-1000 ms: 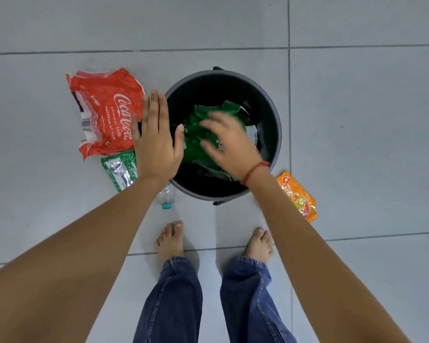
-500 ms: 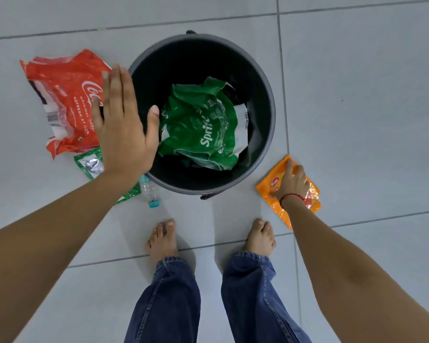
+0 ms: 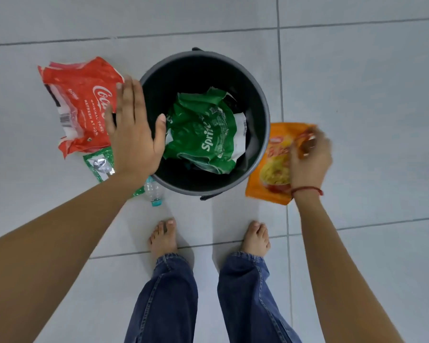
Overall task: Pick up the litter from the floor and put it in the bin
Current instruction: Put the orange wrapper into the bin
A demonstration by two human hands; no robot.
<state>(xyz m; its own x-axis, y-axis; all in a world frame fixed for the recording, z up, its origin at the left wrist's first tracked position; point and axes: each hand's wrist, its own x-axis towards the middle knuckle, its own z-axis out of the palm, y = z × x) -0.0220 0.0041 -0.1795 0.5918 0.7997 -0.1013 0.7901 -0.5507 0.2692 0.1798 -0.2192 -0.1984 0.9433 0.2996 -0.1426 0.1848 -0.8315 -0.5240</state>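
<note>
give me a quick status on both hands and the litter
Left hand open, empty, over bin rim. Right hand grip on orange packet. Green Sprite wrapper binned. Nothing blocking.

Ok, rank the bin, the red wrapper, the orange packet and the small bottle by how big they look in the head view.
1. Bin: clearly largest.
2. Red wrapper.
3. Orange packet: looks smaller than the red wrapper, but the right hand covers part of it and may have lifted it nearer, so unsure.
4. Bottle: smallest, partly hidden.
</note>
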